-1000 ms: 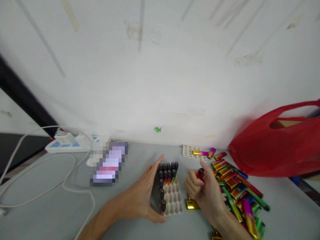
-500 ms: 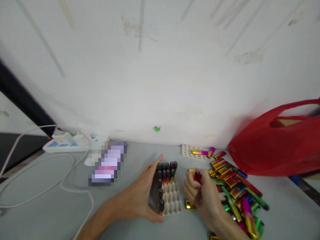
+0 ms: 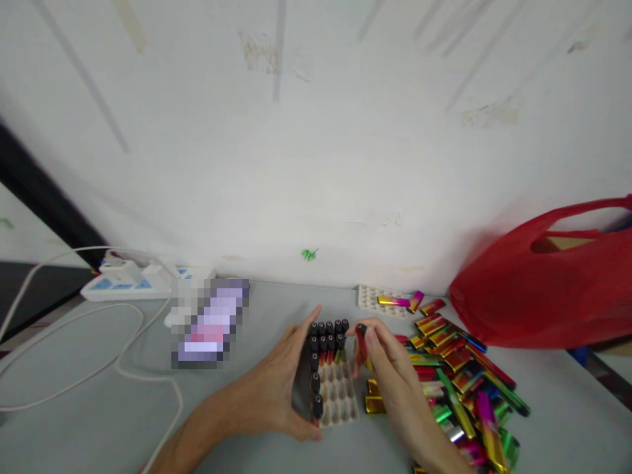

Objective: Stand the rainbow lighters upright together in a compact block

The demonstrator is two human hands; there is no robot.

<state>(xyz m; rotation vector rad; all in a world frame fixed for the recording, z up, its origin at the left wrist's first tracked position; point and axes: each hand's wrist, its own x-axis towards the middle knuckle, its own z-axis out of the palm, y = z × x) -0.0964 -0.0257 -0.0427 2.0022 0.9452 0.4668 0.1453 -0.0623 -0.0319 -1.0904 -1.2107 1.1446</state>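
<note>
The right hand (image 3: 388,368) pinches a black-tipped tube (image 3: 363,339) between thumb and fingers, just beside the right edge of the molded tray (image 3: 340,395). The left hand (image 3: 276,388), spread wide, brackets the tray's left side.

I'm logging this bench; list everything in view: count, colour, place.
Near tray: 1, off-white, front centre
Upright sticks: about 12, black-topped, in near tray
Held stick: 1, black-topped red, right hand
Loose sticks: many, metallic multicolour, right
Far tray: 1, off-white, back right
Carrier bag: 1, red, far right
Phone: 1, pixelated purplish, left
Power strip: 1, white-blue, back left
Plugs: 2+, white, back left
Cable: 1+, white, left
Wall: 1, white, behind
Mark: 1, green, wall
Tabletop: 1, grey, underneath
Left hand: 1, bare, at near tray
Right hand: 1, bare, centre-right
</note>
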